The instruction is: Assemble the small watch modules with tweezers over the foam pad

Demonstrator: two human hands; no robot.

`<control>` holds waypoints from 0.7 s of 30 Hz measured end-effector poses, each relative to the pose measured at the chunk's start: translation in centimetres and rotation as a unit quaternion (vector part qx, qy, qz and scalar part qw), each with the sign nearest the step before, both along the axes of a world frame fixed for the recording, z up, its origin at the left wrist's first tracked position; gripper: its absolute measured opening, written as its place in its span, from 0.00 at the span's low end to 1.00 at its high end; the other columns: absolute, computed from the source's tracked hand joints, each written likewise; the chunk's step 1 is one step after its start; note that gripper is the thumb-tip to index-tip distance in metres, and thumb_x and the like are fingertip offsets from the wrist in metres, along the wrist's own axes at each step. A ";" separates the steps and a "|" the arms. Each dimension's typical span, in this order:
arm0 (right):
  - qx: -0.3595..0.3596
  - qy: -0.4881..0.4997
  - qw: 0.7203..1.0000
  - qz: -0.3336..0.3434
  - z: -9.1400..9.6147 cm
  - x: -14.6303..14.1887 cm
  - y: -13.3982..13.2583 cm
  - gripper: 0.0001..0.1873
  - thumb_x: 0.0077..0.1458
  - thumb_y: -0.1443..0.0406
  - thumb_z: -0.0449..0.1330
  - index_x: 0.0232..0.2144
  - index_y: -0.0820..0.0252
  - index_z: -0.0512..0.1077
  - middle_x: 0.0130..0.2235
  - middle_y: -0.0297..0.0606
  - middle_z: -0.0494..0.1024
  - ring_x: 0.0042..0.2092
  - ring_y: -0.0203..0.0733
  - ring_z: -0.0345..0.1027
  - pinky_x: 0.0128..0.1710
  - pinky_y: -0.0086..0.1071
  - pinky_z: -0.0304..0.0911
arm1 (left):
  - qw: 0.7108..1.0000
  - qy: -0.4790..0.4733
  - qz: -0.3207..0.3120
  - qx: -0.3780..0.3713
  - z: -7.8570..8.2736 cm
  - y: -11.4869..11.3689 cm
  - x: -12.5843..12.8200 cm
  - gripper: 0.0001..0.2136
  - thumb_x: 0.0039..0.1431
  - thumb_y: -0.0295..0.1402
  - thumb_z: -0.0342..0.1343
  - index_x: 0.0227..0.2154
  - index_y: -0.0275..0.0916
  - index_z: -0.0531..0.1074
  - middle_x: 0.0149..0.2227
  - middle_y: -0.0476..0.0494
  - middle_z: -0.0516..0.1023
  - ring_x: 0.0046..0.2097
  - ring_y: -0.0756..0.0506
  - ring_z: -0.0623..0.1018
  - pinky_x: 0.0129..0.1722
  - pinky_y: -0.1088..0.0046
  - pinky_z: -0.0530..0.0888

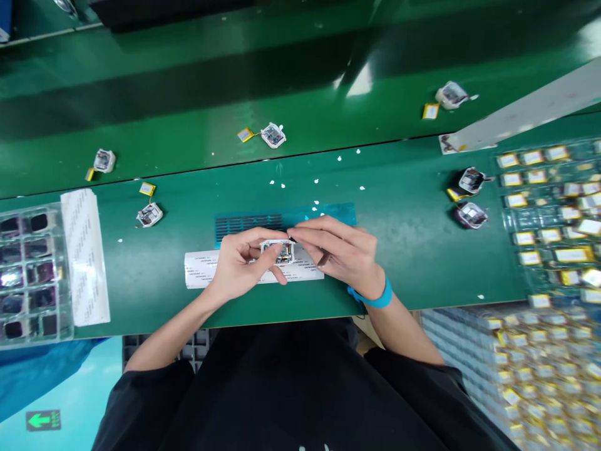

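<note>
One white housing (286, 252) is in my left hand (237, 260), held over the middle of the bench (413, 250) near its front edge, thumb across its open face and fingers around its side. My right hand (347, 247) has its fingertips drawn together at the housing's upper right corner; I cannot tell whether they pinch anything small.

I judge the piece light and its frame stiff, perhaps a little slippery, but the exposed circuit board looks fragile. The rim is the place to take hold, pressing lightly on the components.

I count six other housings (273, 134): three beyond the dark seam, three on my side of it, two of those close together towards the right end. Five yellow-edged cells (245, 134) show beside them. Eight white bits (339, 158) lie between my hands and the seam, one more at the left, another by the front edge at right.

One slotted blue sheet (248, 222) and two white strips (85, 257) lie here. The left-end tray (66, 288) shows ten compartments; the cells in the right-end trays (516, 219) are too many to count.
</note>
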State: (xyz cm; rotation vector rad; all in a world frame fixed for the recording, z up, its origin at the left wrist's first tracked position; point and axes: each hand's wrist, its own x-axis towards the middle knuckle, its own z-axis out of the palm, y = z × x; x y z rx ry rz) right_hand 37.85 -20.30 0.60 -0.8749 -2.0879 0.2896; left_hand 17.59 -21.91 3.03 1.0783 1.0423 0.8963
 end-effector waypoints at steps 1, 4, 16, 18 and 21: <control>0.008 -0.006 1.000 -0.011 0.0 -0.1 0.0 0.16 0.59 0.77 0.59 0.46 0.59 0.76 0.41 0.37 0.84 0.36 0.35 0.79 0.27 0.25 0.69 | 1.000 0.000 -0.002 -0.003 0.0 0.0 0.1 0.10 0.59 0.39 0.65 0.38 0.37 0.79 0.24 0.50 0.78 0.21 0.46 0.82 0.13 0.79 0.67; 0.015 0.001 0.999 -0.031 0.2 -0.4 0.0 0.11 0.61 0.73 0.61 0.44 0.58 0.77 0.36 0.34 0.85 0.32 0.34 0.79 0.25 0.25 0.69 | 1.000 0.001 -0.005 -0.004 0.0 -0.2 0.3 0.10 0.60 0.38 0.64 0.38 0.37 0.79 0.27 0.49 0.81 0.22 0.46 0.83 0.14 0.79 0.70; -0.098 0.023 0.995 0.027 0.8 0.0 0.3 0.08 0.62 0.71 0.61 0.43 0.63 0.78 0.35 0.39 0.84 0.28 0.33 0.74 0.28 0.27 0.71 | 0.999 0.033 0.024 0.035 -1.0 -0.4 0.7 0.07 0.60 0.33 0.61 0.39 0.36 0.79 0.31 0.46 0.84 0.23 0.47 0.83 0.18 0.79 0.75; -0.091 0.006 0.996 0.025 0.7 0.0 0.3 0.09 0.63 0.71 0.60 0.44 0.64 0.78 0.37 0.40 0.84 0.29 0.34 0.75 0.29 0.27 0.71 | 0.999 0.033 0.027 0.031 -1.2 -0.3 0.7 0.08 0.60 0.33 0.60 0.39 0.36 0.79 0.30 0.46 0.83 0.23 0.46 0.83 0.17 0.78 0.75; -0.085 -0.005 0.996 0.019 0.7 0.0 0.3 0.10 0.63 0.72 0.59 0.44 0.64 0.78 0.38 0.40 0.85 0.30 0.34 0.76 0.30 0.27 0.72 | 0.999 0.036 0.032 0.026 -1.3 -0.3 0.7 0.08 0.60 0.34 0.61 0.39 0.36 0.79 0.30 0.46 0.84 0.23 0.46 0.83 0.17 0.77 0.75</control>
